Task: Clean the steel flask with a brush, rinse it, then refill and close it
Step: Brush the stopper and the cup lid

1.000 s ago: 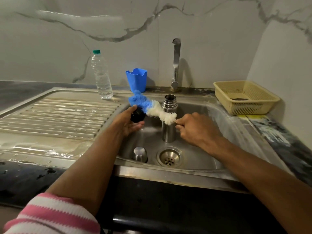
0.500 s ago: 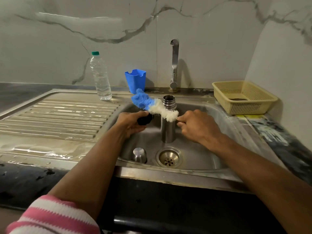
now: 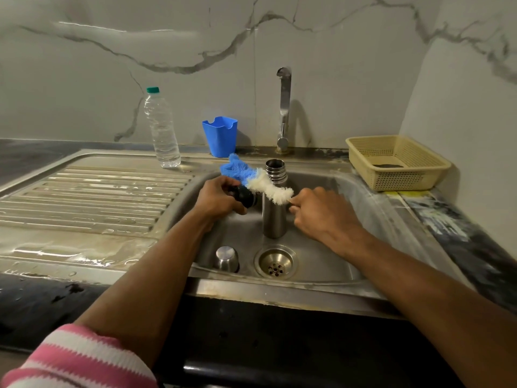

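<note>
The steel flask (image 3: 274, 203) stands upright and uncapped in the sink (image 3: 335, 191), just behind the drain (image 3: 275, 261). The brush (image 3: 256, 182), blue at its far tip and white nearer the handle, lies slantwise across the front of the flask's neck, outside the mouth. The right hand (image 3: 316, 211), just right of the flask, pinches the brush's thin stem with curled fingers. The left hand (image 3: 221, 198), just left of the flask, grips a small black part (image 3: 245, 196), which looks like the flask's stopper. Over the last second the left hand has lifted that black part closer to the bristles, and the brush has shifted slightly toward the flask's neck, while the flask has not moved. This suggests scrubbing of the stopper rather than the flask's interior; rinsing, refilling and closing are all yet to come. A steel cap (image 3: 227, 259) sits left of the drain. A water bottle (image 3: 161, 130) and blue holder (image 3: 220, 135) stand behind the flask on the bench.
</note>
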